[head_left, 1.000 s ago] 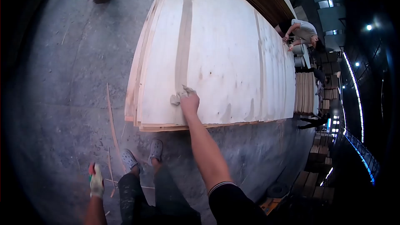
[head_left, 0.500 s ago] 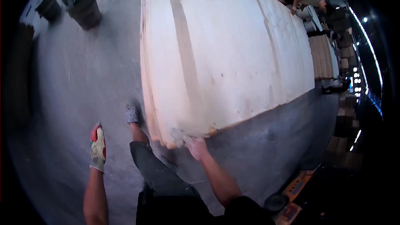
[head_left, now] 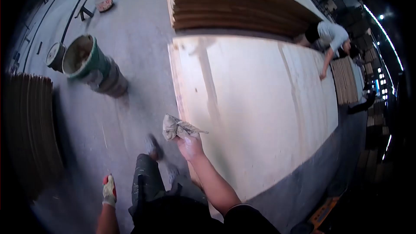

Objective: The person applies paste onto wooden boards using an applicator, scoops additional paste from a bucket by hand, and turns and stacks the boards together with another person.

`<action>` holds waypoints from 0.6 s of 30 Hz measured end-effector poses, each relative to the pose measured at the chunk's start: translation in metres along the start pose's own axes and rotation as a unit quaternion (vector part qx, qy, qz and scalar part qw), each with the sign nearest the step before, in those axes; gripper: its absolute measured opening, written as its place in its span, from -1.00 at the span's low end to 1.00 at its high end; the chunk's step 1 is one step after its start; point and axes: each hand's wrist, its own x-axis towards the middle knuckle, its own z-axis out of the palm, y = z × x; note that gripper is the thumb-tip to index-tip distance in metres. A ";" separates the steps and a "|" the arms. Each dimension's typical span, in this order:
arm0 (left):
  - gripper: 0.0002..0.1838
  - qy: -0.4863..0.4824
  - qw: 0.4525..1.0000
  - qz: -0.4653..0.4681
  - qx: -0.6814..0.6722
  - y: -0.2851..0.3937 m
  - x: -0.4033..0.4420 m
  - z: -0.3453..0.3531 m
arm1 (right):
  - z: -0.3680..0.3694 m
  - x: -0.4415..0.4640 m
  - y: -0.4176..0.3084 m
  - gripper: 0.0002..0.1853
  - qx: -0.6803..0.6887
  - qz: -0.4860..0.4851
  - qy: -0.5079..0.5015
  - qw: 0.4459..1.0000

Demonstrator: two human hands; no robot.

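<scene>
My right hand (head_left: pixel 189 146) is closed around a crumpled grey rag (head_left: pixel 172 126), bare skin with whitish smears on it. It is over the near left edge of a large pale plywood sheet (head_left: pixel 255 99), which lies on top of a stack and has brownish stripes across it. Lower left, away from the stack, hangs my left hand (head_left: pixel 109 190) in a white work glove with red and green parts. Its fingers are curled; a small dark tip shows above them, too small to name.
Another person (head_left: pixel 331 37) bends over the sheet's far end, one hand on it. Beyond stands a stack of brown boards (head_left: pixel 242 6). On the floor at left are stacked buckets (head_left: pixel 93 67), a smaller bucket (head_left: pixel 104 3) and a dark board stack (head_left: pixel 32 125).
My right hand has come away from the sheet's near corner with the rag and moved along the left edge. My view has shifted, bringing the brown stack into sight. The other person's arm reaches farther over the sheet.
</scene>
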 end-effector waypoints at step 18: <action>-0.55 -0.163 0.915 0.353 0.111 0.806 0.487 0.076 | 0.264 0.586 -0.246 -0.80 -0.258 -0.274 0.194 0.906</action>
